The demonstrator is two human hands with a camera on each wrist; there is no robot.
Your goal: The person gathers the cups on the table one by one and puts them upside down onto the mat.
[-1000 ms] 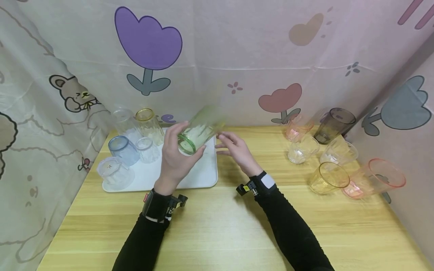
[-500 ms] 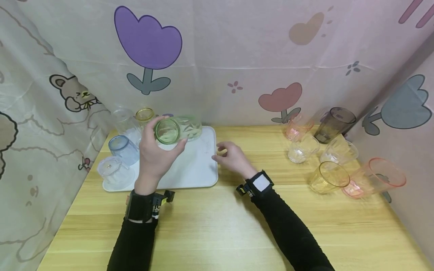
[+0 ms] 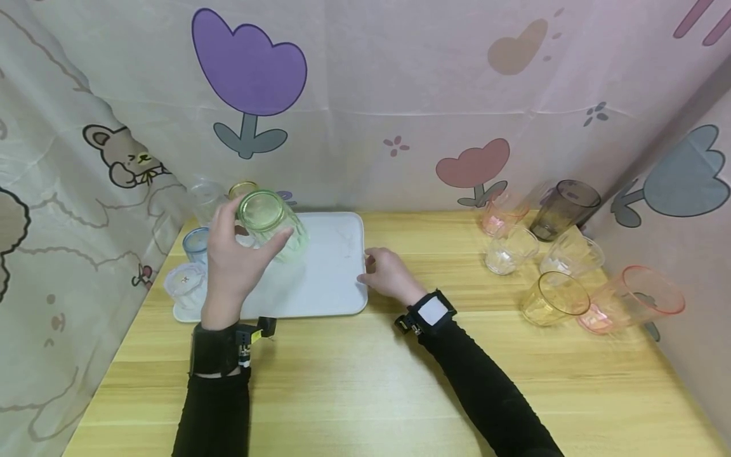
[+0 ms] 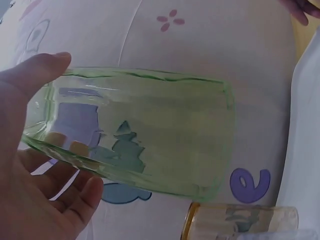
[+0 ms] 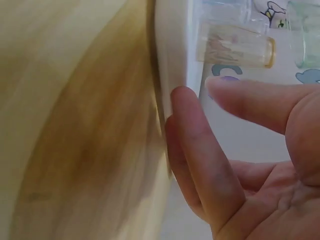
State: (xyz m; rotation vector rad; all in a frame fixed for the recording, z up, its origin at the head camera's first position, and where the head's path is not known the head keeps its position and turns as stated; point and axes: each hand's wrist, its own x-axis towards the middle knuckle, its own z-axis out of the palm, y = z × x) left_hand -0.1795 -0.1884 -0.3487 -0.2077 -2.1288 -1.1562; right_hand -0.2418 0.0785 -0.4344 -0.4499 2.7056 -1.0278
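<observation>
Apparently mid-placement, the left hand (image 3: 231,273) grips a tilted green glass (image 3: 268,218) over the white tray's (image 3: 328,276) left half, calling for careful lowering, while the right hand (image 3: 390,274), fingers narrowly parted, meets its right edge, pinching or not I cannot tell

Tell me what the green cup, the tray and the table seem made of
Green cup: glass or clear plastic, glossy; the backdrop shows through it.
Tray: perhaps plastic, smooth and white; no grain shows.
Table: wood or laminate, slightly shiny; grain streaks run across it.
</observation>
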